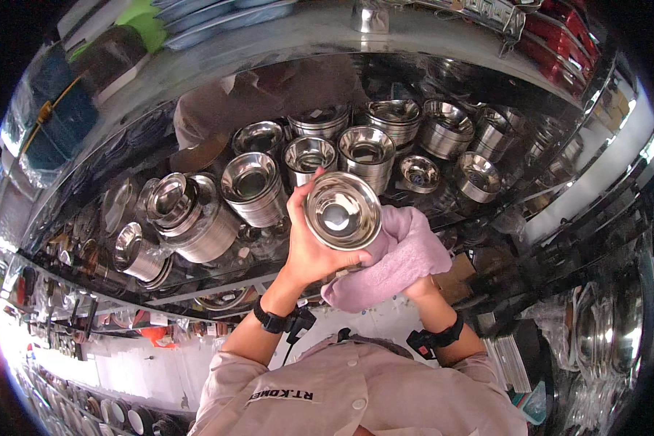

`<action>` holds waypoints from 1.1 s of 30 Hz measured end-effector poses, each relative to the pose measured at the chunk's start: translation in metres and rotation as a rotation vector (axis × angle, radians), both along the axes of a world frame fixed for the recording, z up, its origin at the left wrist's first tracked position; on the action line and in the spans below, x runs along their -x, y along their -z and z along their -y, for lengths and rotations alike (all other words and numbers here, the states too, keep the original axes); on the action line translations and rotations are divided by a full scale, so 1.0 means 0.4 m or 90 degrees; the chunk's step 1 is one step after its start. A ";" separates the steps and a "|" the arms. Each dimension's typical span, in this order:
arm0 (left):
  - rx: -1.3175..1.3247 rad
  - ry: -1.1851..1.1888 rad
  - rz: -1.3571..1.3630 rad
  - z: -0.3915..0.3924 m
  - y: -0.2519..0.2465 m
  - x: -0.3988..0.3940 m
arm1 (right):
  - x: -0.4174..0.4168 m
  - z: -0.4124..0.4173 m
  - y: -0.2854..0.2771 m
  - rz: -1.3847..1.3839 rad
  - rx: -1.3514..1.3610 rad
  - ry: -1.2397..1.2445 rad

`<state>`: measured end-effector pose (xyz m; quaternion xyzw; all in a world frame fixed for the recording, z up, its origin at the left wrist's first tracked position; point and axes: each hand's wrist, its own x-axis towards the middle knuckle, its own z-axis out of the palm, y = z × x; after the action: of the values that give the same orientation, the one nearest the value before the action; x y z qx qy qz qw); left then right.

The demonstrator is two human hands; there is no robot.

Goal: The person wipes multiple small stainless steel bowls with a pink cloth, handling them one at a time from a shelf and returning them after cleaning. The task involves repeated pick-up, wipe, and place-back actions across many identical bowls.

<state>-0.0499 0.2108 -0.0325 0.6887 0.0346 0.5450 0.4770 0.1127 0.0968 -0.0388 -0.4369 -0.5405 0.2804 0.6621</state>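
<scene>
A round stainless-steel bowl (pixel 344 211) faces up towards me, its inside shiny. My left hand (pixel 313 245) grips it around the left side, thumb and fingers spread along the rim. A pink cloth (pixel 395 261) is bunched against the bowl's lower right side. It covers most of my right hand (pixel 420 289), which holds it from below; the fingers are hidden. Just beyond the bowl stand stacks of steel bowls, among them a tall stack (pixel 366 152) and a shorter one (pixel 310 158).
Several more bowl stacks (pixel 253 188) line the dark reflective shelf, with a wide stack (pixel 201 229) at the left. Two small bowls (pixel 419 173) sit right of centre. Above is a shelf edge (pixel 327 62) carrying blue plates (pixel 223 24). Glassy wrapped items (pixel 604 327) stand at the right.
</scene>
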 end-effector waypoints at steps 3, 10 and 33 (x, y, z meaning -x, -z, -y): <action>0.036 -0.040 -0.035 -0.041 0.040 -0.016 | -0.031 -0.001 0.100 0.087 -0.006 0.025; 0.170 -0.084 -0.102 -0.051 0.052 -0.018 | -0.039 0.018 0.172 -0.094 0.012 0.013; -0.135 -0.383 -0.256 -0.029 0.048 0.048 | -0.047 -0.027 -0.116 0.008 0.035 0.067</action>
<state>-0.0690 0.2224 -0.0516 0.7866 0.2716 0.5151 0.2055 0.1313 0.1075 0.0075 -0.4847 -0.5131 0.2572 0.6600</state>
